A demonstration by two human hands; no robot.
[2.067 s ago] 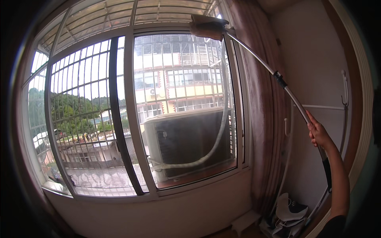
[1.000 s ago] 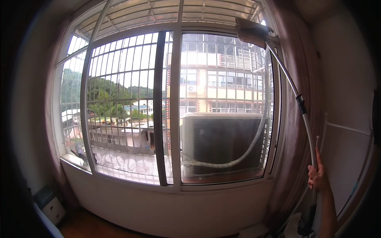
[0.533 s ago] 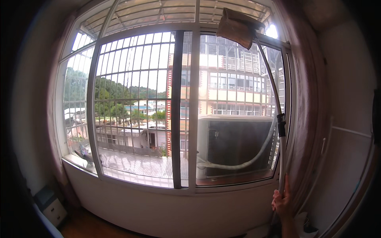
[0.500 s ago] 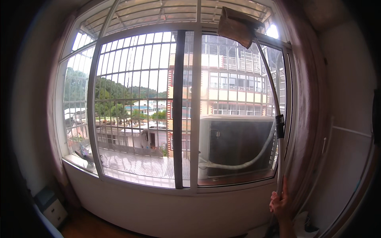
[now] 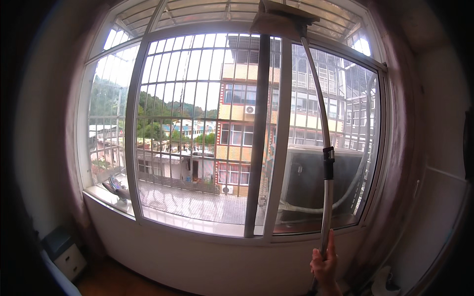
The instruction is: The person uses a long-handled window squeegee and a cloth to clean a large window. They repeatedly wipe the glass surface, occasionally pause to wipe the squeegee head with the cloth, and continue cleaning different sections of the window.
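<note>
My right hand (image 5: 324,265) is closed round the lower part of a long silver pole at the bottom right, with one digit stretched up along it. The pole belongs to a long-handled flat mop (image 5: 327,202) with a black clamp partway up. At its top a brown cloth-covered head (image 5: 279,22) lies tilted against the upper window frame, above the dark upright of the sliding panes. Below my hand the pole runs out of clear sight. My left hand is not in view.
A white-framed sliding window (image 5: 197,133) with metal bars outside fills the view. An air-conditioner unit (image 5: 321,177) stands behind the right pane. Pinkish curtains (image 5: 395,148) hang at both sides. A small drawer unit (image 5: 66,254) sits at the lower left.
The mop head has moved left along the top of the window. The pole and my right hand have shifted left too, and the view has turned slightly.
</note>
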